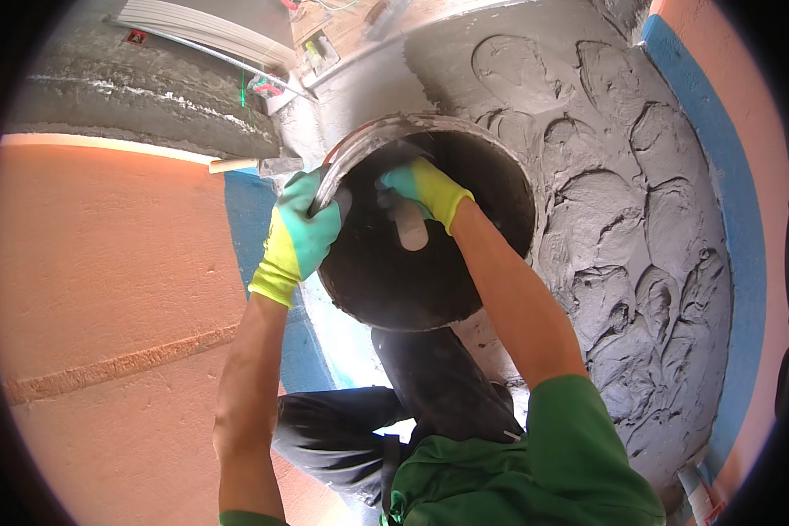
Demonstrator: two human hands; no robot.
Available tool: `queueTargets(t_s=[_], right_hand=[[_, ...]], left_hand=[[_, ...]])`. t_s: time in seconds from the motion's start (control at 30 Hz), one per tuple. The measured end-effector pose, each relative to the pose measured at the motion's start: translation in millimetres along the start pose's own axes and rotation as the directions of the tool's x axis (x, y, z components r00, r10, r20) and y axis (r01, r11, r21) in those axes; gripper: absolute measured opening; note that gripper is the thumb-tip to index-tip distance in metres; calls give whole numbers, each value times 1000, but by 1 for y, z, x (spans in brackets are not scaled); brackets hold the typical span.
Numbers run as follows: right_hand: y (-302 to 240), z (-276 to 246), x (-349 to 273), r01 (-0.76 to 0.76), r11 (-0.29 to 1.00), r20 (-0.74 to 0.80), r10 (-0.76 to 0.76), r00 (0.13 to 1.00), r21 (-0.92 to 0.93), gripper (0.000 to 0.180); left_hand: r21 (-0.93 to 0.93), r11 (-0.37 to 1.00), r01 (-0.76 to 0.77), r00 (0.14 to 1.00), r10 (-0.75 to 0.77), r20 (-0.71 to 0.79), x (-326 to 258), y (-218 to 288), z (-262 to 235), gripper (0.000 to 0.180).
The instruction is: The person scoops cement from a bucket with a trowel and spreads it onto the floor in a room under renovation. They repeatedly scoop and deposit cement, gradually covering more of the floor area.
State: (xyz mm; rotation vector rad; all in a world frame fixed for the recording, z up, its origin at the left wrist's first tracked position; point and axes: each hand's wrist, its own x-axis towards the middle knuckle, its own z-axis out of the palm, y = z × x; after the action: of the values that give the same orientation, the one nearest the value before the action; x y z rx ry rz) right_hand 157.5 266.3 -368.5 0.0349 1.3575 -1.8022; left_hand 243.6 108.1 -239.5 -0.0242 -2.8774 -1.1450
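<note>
Left hand (302,230), gloved: fingers clamped on rim of round mortar pan (359,280), held tilted against wet grey plaster wall (640,228). Right hand (425,188): fingers gripping trowel handle (409,225) inside pan. Advice: steady pan, scoop evenly.

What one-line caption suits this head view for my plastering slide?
Gloved left hand grips the rim of a round black pan while the right hand works a tool inside it, beside freshly daubed grey plaster.

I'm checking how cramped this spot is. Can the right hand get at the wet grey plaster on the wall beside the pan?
Probably yes. The right hand grips a tool inside the black pan, and the wet plaster lies right next to the pan's rim with nothing between them.
</note>
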Motion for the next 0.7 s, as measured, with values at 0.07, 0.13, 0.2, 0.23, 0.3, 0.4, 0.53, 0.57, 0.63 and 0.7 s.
queueTargets(t_s=[0.07, 0.13, 0.2, 0.23, 0.3, 0.4, 0.53, 0.57, 0.63, 0.7], right_hand=[[-5, 4, 1, 13, 1000, 34, -12, 999, -6, 27], [-10, 9, 2, 41, 987, 62, -31, 998, -156, 28], [-15, 16, 0, 44, 894, 79, -10, 997, -445, 28], [-18, 23, -2, 60, 869, 109, -6, 994, -491, 28], [-22, 36, -7, -16, 806, 75, 75, 994, -592, 29], [-23, 52, -15, -65, 573, -8, 103, 995, -817, 30], [-3, 65, -10, 168, 161, 175, 30, 984, -973, 31], [7, 67, -7, 166, 122, 175, 69, 982, -978, 31], [29, 72, 0, 184, 57, 189, 110, 976, -981, 31], [48, 76, 0, 118, 21, 119, 93, 989, -993, 32]], left_hand=[[21, 1000, -21, 1000, 21, 8, 0, 1, 0, 26], [88, 992, -94, 996, 94, 5, 0, 2, 1, 26], [51, 997, -57, 998, 57, 7, -1, 3, 1, 26], [33, 999, -37, 999, 37, 10, -1, 3, 1, 25], [69, 995, -76, 997, 75, 17, -1, 4, 1, 25], [85, 992, -93, 996, 93, 9, -1, 4, 0, 25], [71, 997, -6, 999, 4, 32, -2, 4, 1, 24], [70, 997, -24, 999, 21, 35, -2, 4, 2, 24], [88, 993, -74, 997, 74, 7, -2, 4, 3, 23], [113, 989, -93, 995, 95, -11, -4, 3, 3, 24]])
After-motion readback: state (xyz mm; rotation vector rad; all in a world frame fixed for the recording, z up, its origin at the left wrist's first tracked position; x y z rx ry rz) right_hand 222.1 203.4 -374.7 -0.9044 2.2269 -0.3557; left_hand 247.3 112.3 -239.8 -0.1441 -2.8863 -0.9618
